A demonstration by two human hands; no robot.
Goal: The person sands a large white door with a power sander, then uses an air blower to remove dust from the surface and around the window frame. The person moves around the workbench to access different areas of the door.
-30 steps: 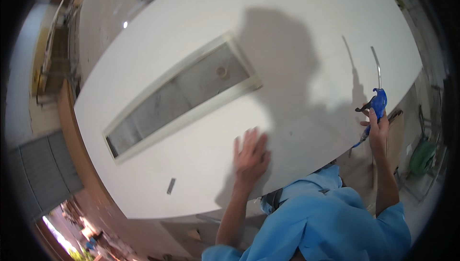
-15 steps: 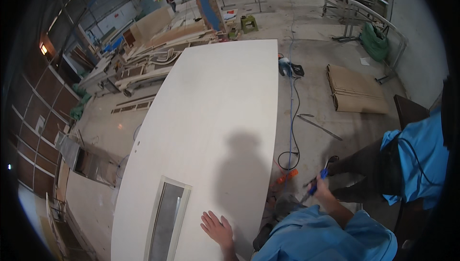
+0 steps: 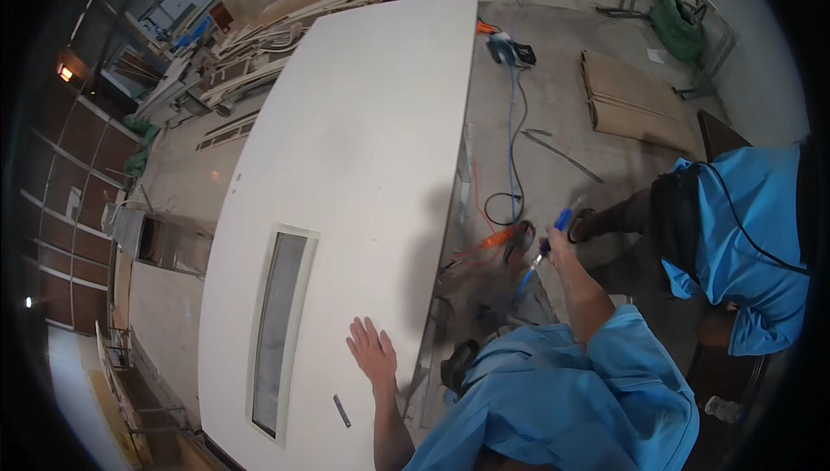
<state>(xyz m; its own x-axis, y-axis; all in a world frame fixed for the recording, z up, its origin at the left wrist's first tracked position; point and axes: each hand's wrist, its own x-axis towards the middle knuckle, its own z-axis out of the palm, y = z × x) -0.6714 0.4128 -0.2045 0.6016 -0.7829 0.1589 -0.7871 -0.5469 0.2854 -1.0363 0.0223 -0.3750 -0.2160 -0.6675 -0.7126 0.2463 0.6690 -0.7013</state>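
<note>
A large white door panel (image 3: 372, 151) lies flat before me, with a narrow framed window (image 3: 278, 333) of grey glass in its near left part. My left hand (image 3: 373, 352) rests palm down on the white surface, right of the window, fingers spread and nothing in them. Close to that wrist lies a small grey metal strip (image 3: 342, 410). Beyond the panel's right edge, my right hand (image 3: 558, 246) is closed around a blue hand tool (image 3: 564, 219). Its lower end is smeared by motion, so its exact kind is unclear.
An orange power strip (image 3: 497, 238) with cables lies on the floor right of the panel. Farther off are a blue-and-black power tool (image 3: 506, 50) and folded cardboard (image 3: 640, 103). A co-worker in a blue shirt (image 3: 748, 220) is close on the right. Wood scraps (image 3: 285, 25) are piled far left.
My view has tipped downward, bringing the grey metal strip into sight. My right arm reaches farther forward with the blue tool, which has turned. My left hand stays flat on the panel.
</note>
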